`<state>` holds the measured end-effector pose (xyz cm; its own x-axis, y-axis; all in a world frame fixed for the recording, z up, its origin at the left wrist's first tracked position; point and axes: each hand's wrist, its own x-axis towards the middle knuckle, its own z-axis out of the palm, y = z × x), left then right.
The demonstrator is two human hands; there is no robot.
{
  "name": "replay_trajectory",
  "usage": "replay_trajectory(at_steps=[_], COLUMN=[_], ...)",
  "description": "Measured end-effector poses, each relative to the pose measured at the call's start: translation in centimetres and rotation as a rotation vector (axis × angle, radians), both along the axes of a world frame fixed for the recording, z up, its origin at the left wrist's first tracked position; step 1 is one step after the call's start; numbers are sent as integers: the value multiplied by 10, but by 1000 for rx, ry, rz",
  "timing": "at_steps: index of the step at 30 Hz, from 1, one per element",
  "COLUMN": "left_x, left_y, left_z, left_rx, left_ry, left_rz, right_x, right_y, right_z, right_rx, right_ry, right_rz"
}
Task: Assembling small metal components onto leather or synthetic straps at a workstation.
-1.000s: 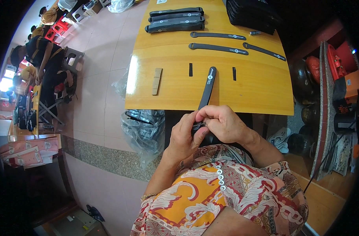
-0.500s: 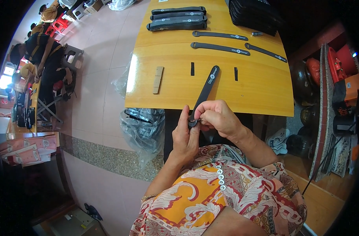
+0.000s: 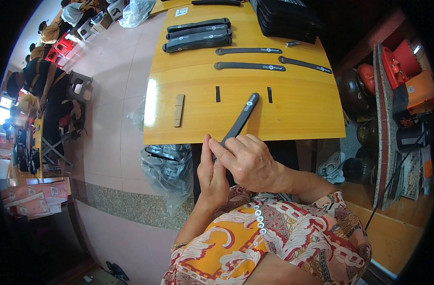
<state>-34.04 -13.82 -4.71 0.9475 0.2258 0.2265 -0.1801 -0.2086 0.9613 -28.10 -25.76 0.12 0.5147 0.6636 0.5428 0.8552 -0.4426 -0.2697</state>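
A long black strap [image 3: 242, 118] with a pale print near its rounded far end slants up over the near edge of the yellow table [image 3: 302, 114]. Its lower end is pinched between the fingers of my left hand [image 3: 212, 183] and my right hand [image 3: 250, 164], which press together just in front of the table. My right hand's back covers that end, so what the fingertips do there is hidden. Three similar straps, an upper one [image 3: 249, 51], a lower one [image 3: 250, 67] and a right one [image 3: 305, 64], lie flat farther back.
Bundled straps [image 3: 198, 35] lie at the table's back left, and a black stack [image 3: 288, 21] at the back right. Nearer are two short black strips [image 3: 218, 94] and a cardboard piece [image 3: 179, 110]. A plastic bag [image 3: 167, 168] hangs left; shelving [image 3: 381, 128] stands right.
My right hand has turned and closed over the strap's lower end, hiding the loop that showed between my fingers. The whole view has shifted slightly, with the table lower and farther left.
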Motion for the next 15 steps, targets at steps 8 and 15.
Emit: replay_trajectory(at_steps=[8, 15], left_x=[6, 7], left_y=[-10, -21], left_z=[7, 7], left_rx=[-20, -729], left_ry=[102, 216], left_rz=[56, -23], right_x=[14, 47], right_y=[8, -5], right_z=[-8, -17], right_rx=[174, 281], right_ry=[126, 149], right_rz=[-103, -288])
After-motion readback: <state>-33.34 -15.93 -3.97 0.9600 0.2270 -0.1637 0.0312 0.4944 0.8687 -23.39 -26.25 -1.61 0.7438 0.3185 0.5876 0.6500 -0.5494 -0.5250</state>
